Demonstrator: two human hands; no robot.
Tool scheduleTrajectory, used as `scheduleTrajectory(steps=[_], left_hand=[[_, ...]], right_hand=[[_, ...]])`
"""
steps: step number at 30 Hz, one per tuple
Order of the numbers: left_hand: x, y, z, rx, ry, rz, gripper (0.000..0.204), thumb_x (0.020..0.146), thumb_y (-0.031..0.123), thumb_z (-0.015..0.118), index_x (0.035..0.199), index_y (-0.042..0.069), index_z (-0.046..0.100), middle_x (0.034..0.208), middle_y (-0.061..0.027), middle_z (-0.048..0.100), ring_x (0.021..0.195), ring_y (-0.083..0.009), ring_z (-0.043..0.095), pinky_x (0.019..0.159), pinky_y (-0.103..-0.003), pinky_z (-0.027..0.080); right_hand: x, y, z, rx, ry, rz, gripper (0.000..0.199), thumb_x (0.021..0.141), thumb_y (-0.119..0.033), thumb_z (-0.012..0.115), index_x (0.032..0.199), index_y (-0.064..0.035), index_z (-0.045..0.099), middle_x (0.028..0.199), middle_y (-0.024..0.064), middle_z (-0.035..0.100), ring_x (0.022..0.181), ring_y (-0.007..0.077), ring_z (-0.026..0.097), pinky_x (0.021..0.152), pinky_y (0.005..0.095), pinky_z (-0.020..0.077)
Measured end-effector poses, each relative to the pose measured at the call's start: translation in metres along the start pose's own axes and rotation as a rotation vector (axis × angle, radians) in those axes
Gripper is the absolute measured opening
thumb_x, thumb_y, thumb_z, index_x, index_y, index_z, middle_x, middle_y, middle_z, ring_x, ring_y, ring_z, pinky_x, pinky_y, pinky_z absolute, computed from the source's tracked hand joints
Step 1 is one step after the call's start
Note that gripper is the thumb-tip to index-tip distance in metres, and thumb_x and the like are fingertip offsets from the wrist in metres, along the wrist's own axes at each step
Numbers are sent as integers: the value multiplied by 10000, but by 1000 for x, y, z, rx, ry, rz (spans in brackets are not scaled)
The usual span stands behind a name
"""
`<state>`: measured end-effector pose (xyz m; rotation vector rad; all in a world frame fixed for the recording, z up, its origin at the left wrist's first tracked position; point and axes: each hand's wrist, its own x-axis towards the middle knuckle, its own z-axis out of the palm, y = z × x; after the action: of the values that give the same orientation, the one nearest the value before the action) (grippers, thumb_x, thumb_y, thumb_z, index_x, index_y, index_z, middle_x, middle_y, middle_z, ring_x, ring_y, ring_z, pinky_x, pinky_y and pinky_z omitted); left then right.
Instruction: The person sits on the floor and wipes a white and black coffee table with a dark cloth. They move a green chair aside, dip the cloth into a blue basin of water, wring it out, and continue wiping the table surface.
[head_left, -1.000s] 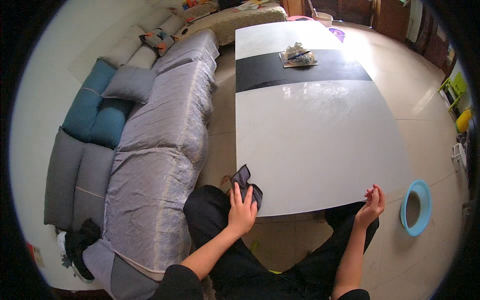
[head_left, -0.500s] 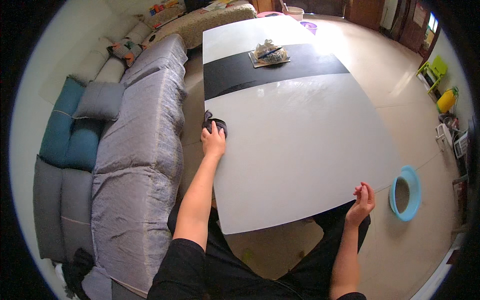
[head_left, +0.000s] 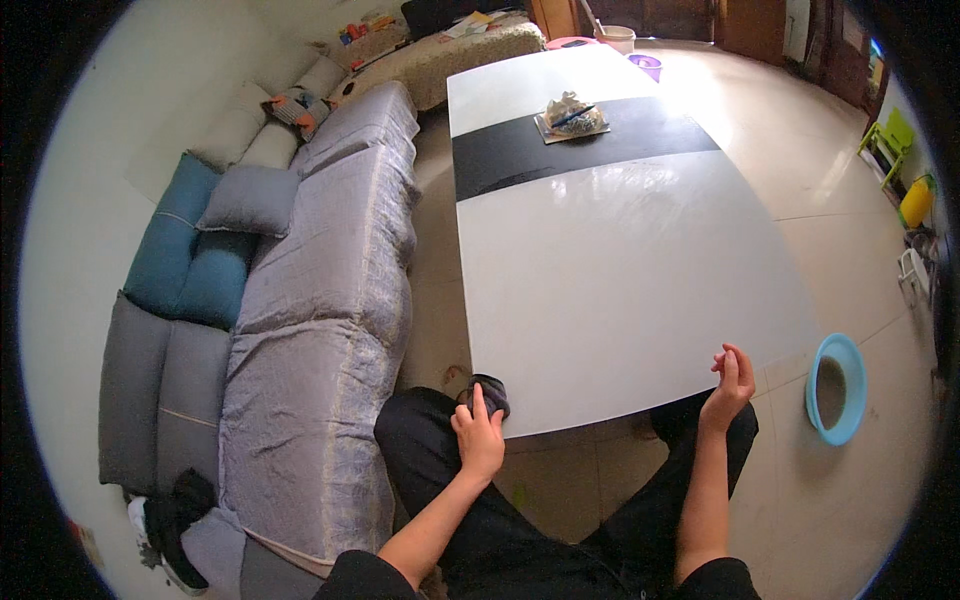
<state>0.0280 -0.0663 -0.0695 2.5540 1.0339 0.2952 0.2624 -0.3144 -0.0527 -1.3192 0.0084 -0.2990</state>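
Observation:
My left hand presses a dark, bunched cloth against the near left corner of a long table. The table has a glossy light top with a black band across its far part. Over the table's near right edge hovers my right hand, its fingers bent and drawn together; whether anything is in them I cannot make out. On the black band sits a square mat with a crumpled, wrapped item on it and a dark blue pen-like stick on top.
A sofa under a grey-lilac cover runs along the left, with grey and teal cushions. On the floor at right stands a light blue basin holding murky water. Farther back are a green chair, a yellow bottle and a purple bucket.
My left hand has slid the cloth along the table's left edge toward me, down to the near corner. The right hand keeps its place by the near right edge. The whole view has shifted slightly.

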Motion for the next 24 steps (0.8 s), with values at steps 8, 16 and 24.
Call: scheduleTrajectory(steps=[8,16,24], left_hand=[[138,1,25,51,120,-172,582,845,261,549,1345,89,305,1047,-219,425,991,-393,399,868,-461,352],[266,2,44,50,87,-377,543,881,321,480,1353,135,283,1243,-224,379,1145,-405,356,934,-473,346],[215,16,33,248,88,-83,599,897,328,408,1388,77,175,1412,-181,212,1317,-359,156,990,-576,231]], right_hand=[[6,4,-16,17,57,20,176,843,-120,518,882,21,616,730,44,567,661,112,496,607,250,411],[13,5,-27,-38,90,18,180,852,-118,519,869,40,604,746,59,565,689,129,503,632,262,414],[10,-1,-12,22,63,30,198,850,-129,518,891,39,614,744,57,580,703,122,520,645,259,423]])
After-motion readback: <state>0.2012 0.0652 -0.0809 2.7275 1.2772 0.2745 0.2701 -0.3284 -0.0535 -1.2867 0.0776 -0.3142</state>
